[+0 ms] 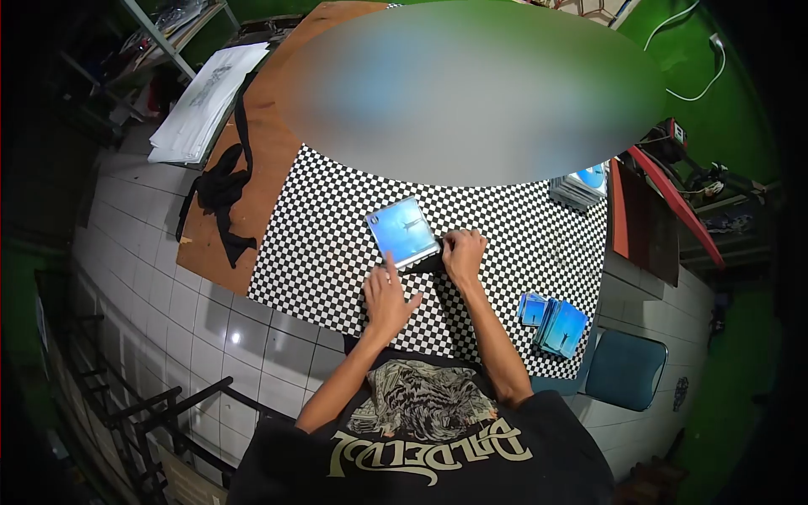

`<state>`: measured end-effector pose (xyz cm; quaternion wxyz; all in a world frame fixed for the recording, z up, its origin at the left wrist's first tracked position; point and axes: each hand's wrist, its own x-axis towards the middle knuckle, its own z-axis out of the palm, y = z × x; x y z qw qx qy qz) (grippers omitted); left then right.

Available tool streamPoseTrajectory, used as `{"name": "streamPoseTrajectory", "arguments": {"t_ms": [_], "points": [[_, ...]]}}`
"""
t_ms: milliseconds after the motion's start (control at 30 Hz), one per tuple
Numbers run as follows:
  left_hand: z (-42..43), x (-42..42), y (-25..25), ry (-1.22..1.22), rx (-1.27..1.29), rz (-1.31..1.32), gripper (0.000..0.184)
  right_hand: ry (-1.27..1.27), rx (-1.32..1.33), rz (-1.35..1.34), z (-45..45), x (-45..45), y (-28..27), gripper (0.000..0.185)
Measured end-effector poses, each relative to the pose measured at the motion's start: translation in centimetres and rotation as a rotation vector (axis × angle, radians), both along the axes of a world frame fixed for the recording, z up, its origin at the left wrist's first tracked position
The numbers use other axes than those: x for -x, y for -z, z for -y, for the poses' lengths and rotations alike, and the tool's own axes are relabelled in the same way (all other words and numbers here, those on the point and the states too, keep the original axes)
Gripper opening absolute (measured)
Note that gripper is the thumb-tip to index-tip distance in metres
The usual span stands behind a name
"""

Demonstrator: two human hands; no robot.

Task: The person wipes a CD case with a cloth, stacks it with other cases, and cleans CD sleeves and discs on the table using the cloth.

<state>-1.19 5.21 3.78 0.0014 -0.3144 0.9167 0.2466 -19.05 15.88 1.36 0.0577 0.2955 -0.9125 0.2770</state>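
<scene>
Near the middle of the frame, over a black-and-white checked tablecloth (328, 244), a square blue case (404, 231) with a small dark figure pictured on the cover, turned askew. Below it and a little left, the left hand (387, 305), open, fingers apart and thumb out to the side, with a blurred fingertip at the case's lower edge; touching or just short of it, cannot tell. At the case's lower right corner, the right hand (465, 255), with fingers curled inward; gripping the corner or merely resting beside it, cannot tell. Along the case's lower edge, between the two hands, a dark patch (427, 263), too unclear to name. At the right of the frame, toward the table's far corner, a stack of cases (576, 192); at lower right, a leaning stack of blue cards (566, 330), with a smaller pile of cards (532, 309) just to its left. At left, on bare brown tabletop (202, 244), a crumpled black cloth (223, 189), and above it, white papers (210, 97). At lower right, beyond the table's edge, a blue-green chair (627, 370).
</scene>
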Motion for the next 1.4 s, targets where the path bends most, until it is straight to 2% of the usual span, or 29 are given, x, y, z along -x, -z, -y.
{"name": "streamPoseTrajectory", "arguments": {"t_ms": [100, 133, 200, 233, 267, 300, 333, 367, 467, 500, 600, 633, 667, 700, 733, 800, 900, 1033, 1167, 1400], "points": [[0.2, 0.3, -2.2, 0.283, -0.503, 0.155, 0.112, 0.070, 0.014, 0.076, -0.3, 1.0, -0.7, 0.007], [0.9, 0.9, -2.1, 0.287, -0.501, 0.157, 0.112, 0.104, 0.097, 0.063, -0.5, 1.5, -0.5, 0.007], [3.3, 3.1, -1.7, 0.466, -0.097, 0.068, 0.111, 0.171, 0.261, 0.037, -1.4, 2.2, -0.1, 0.007], [4.5, 4.6, -2.0, 0.521, 0.066, 0.026, 0.119, 0.174, 0.260, 0.038, -1.8, 2.4, -0.1, 0.007], [5.6, 6.1, -2.4, 0.570, 0.231, -0.016, 0.128, 0.174, 0.459, 0.259, -2.3, 2.7, -0.2, 0.008], [6.5, 7.6, -2.4, 0.567, 0.234, -0.018, 0.128, 0.167, 0.656, 0.479, -2.6, 3.2, -0.5, 0.009], [7.1, 9.2, -2.1, 0.718, 0.274, 0.027, 0.134, 0.155, 0.848, 0.703, -3.0, 3.7, -0.6, 0.010], [7.6, 10.4, -1.8, 0.865, 0.314, 0.072, 0.140, 0.146, 0.847, 0.704, -3.8, 4.4, -0.9, 0.010], [9.1, 13.1, -0.5, 0.974, 0.307, 0.201, 0.143, 0.031, 0.360, 0.679, -6.0, 6.6, -1.6, 0.012], [9.3, 13.2, -0.5, 1.038, 0.297, 0.270, 0.144, 0.030, 0.362, 0.683, -5.7, 6.3, -2.4, 0.012], [9.8, 12.8, -1.1, 0.937, 0.322, 0.320, 0.149, -0.003, -0.185, 0.392, -4.7, 5.4, -5.0, 0.014], [10.0, 12.8, -1.5, 0.883, 0.336, 0.339, 0.152, 0.002, -0.183, 0.392, -4.0, 5.2, -4.8, 0.014], [10.5, 12.2, -1.0, 0.887, 0.336, 0.340, 0.152, -0.025, -0.110, 0.274, -3.0, 4.8, -4.0, 0.015], [11.1, 11.1, -0.6, 0.731, 0.305, 0.325, 0.152, -0.054, -0.034, 0.154, -1.7, 4.5, -3.2, 0.016], [11.8, 10.1, -0.1, 0.574, 0.275, 0.310, 0.153, -0.055, -0.027, 0.156, -0.4, 4.4, -2.4, 0.016], [12.3, 7.7, 0.4, 0.511, 0.254, 0.252, 0.152, -0.038, 0.269, 0.345, 2.4, 3.9, -0.6, 0.015], [12.4, 5.7, 1.4, 0.388, 0.196, 0.131, 0.151, -0.024, 0.402, 0.410, 7.0, 3.1, 2.1, 0.015], [12.5, 5.2, 2.8, 0.383, 0.260, 0.062, 0.149, 0.002, 0.315, 0.331, 11.3, 1.7, 2.5, 0.009], [12.3, 5.3, 1.7, 0.367, 0.223, 0.063, 0.147, 0.091, 0.212, 0.237, 11.9, 0.6, 1.9, 0.009], [11.9, 5.7, 1.0, 0.343, 0.225, 0.055, 0.142, 0.139, 0.266, 0.241, 11.2, -2.1, 2.3, 0.014]]}}
